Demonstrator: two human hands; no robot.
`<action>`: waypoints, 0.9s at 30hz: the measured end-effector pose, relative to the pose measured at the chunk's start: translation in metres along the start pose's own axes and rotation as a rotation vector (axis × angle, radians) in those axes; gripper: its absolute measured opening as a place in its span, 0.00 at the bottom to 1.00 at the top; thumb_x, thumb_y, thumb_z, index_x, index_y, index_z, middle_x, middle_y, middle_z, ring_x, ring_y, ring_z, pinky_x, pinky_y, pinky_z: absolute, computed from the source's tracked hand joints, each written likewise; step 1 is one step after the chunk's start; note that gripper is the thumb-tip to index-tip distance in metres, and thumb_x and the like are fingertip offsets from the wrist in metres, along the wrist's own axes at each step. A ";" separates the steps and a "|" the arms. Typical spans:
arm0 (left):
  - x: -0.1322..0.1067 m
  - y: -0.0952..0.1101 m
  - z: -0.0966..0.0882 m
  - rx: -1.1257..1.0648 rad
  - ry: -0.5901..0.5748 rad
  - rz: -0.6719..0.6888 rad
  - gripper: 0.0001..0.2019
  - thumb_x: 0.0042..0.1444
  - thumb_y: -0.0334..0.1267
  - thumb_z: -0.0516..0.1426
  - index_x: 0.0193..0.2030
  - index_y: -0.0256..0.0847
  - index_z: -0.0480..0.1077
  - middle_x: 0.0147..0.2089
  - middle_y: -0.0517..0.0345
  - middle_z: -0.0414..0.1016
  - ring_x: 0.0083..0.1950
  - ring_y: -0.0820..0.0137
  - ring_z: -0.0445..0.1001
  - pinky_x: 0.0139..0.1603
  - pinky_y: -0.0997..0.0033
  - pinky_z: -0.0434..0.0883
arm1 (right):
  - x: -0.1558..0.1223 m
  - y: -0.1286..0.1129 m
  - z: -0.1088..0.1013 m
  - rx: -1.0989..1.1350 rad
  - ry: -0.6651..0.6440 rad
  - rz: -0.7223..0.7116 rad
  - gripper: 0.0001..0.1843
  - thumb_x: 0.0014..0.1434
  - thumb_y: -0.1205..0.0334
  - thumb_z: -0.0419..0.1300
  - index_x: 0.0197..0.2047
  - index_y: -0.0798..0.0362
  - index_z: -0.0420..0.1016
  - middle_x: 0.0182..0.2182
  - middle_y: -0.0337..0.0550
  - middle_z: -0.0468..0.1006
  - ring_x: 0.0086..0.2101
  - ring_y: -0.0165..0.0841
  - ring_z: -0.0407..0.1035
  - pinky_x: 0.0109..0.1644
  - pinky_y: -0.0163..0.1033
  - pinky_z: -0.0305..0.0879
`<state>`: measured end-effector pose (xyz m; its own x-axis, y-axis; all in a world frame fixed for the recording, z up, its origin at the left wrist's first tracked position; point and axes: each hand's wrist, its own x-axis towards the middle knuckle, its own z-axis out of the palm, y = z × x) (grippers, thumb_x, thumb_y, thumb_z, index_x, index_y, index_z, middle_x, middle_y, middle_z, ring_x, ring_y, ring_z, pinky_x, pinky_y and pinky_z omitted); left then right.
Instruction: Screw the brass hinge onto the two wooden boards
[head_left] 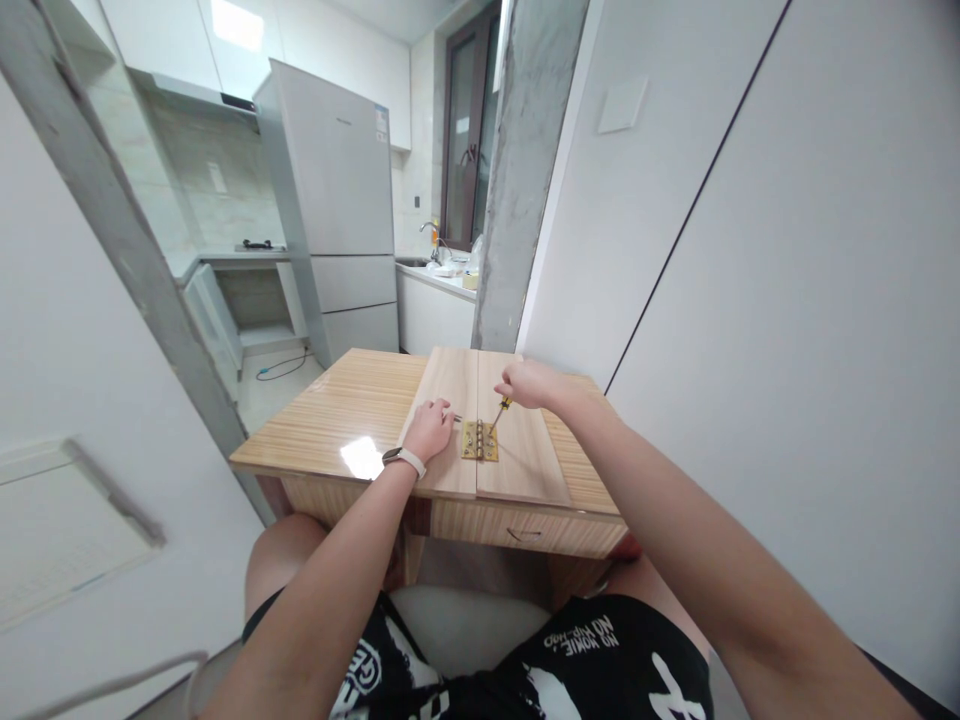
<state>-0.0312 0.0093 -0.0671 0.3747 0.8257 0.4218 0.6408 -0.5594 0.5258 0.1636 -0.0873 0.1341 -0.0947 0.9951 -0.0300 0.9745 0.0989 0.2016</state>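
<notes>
Two pale wooden boards (450, 395) lie side by side on a small wood-grain table (352, 410). A brass hinge (480, 441) spans the seam between them. My right hand (526, 383) is closed round a screwdriver (499, 411) whose tip points down at the hinge's right leaf. My left hand (429, 427) rests on the left board just left of the hinge, fingers curled, with a small dark thing showing at the fingertips. A white band is on my left wrist.
The table has a drawer (523, 535) at its front edge, above my knees. A white wall stands close on the right, a grey concrete pillar (525, 170) behind the table. A fridge (337, 210) and kitchen counter lie beyond.
</notes>
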 end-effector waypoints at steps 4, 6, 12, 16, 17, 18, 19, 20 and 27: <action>-0.001 0.001 -0.001 -0.007 -0.006 -0.004 0.16 0.70 0.42 0.51 0.57 0.38 0.71 0.51 0.42 0.75 0.53 0.57 0.74 0.59 0.58 0.66 | -0.004 0.006 -0.001 0.077 -0.035 -0.064 0.10 0.66 0.58 0.63 0.47 0.52 0.81 0.43 0.49 0.84 0.43 0.38 0.77 0.40 0.36 0.63; -0.001 0.000 -0.001 -0.002 -0.004 -0.006 0.16 0.70 0.42 0.51 0.57 0.38 0.71 0.51 0.41 0.75 0.53 0.57 0.74 0.59 0.58 0.66 | -0.006 0.007 -0.001 0.109 -0.049 -0.091 0.08 0.64 0.63 0.65 0.47 0.51 0.79 0.43 0.45 0.84 0.43 0.35 0.76 0.38 0.34 0.61; 0.000 -0.001 0.001 0.002 0.011 0.016 0.15 0.70 0.42 0.51 0.56 0.38 0.71 0.50 0.42 0.75 0.52 0.58 0.74 0.59 0.58 0.66 | -0.006 -0.002 -0.001 0.081 0.003 0.009 0.23 0.68 0.44 0.59 0.51 0.57 0.79 0.48 0.58 0.83 0.47 0.43 0.77 0.42 0.38 0.65; 0.000 -0.002 0.002 0.010 0.007 0.016 0.15 0.70 0.42 0.51 0.56 0.38 0.71 0.50 0.43 0.76 0.52 0.59 0.74 0.60 0.59 0.66 | -0.004 -0.010 -0.006 -0.019 -0.033 0.088 0.34 0.73 0.42 0.47 0.51 0.64 0.81 0.50 0.69 0.80 0.52 0.50 0.76 0.50 0.44 0.68; 0.000 -0.002 0.002 0.012 0.003 0.013 0.15 0.70 0.42 0.51 0.57 0.38 0.71 0.50 0.43 0.76 0.53 0.59 0.74 0.59 0.59 0.66 | -0.004 -0.010 -0.007 -0.032 -0.038 0.083 0.32 0.73 0.45 0.48 0.52 0.65 0.81 0.51 0.69 0.80 0.52 0.50 0.76 0.51 0.44 0.68; 0.000 -0.001 0.002 0.015 -0.002 0.010 0.15 0.70 0.42 0.51 0.57 0.39 0.71 0.49 0.43 0.76 0.53 0.59 0.74 0.59 0.59 0.66 | -0.003 -0.011 -0.007 -0.040 -0.040 0.075 0.29 0.73 0.48 0.50 0.53 0.65 0.81 0.51 0.69 0.80 0.52 0.49 0.76 0.52 0.43 0.68; 0.000 -0.001 0.001 0.017 -0.006 0.007 0.16 0.70 0.42 0.51 0.57 0.39 0.71 0.49 0.43 0.76 0.52 0.59 0.74 0.59 0.59 0.67 | -0.003 -0.010 -0.007 -0.043 -0.042 0.065 0.27 0.73 0.50 0.51 0.53 0.65 0.81 0.51 0.68 0.81 0.52 0.48 0.76 0.52 0.43 0.68; 0.000 -0.001 0.001 0.018 -0.008 0.006 0.16 0.70 0.42 0.51 0.58 0.39 0.71 0.49 0.43 0.76 0.52 0.59 0.74 0.59 0.59 0.67 | -0.002 -0.009 -0.007 -0.042 -0.043 0.052 0.26 0.73 0.52 0.52 0.52 0.64 0.81 0.50 0.67 0.81 0.51 0.48 0.77 0.51 0.42 0.68; -0.001 -0.002 0.002 0.025 0.003 0.006 0.16 0.70 0.41 0.51 0.58 0.39 0.71 0.51 0.42 0.75 0.55 0.57 0.73 0.60 0.58 0.65 | -0.005 -0.002 -0.007 0.025 -0.048 -0.070 0.10 0.67 0.59 0.62 0.47 0.53 0.81 0.45 0.51 0.84 0.43 0.38 0.77 0.39 0.36 0.63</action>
<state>-0.0317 0.0098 -0.0699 0.3765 0.8221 0.4271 0.6548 -0.5623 0.5050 0.1606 -0.0922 0.1412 -0.1538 0.9840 -0.0900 0.9707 0.1675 0.1725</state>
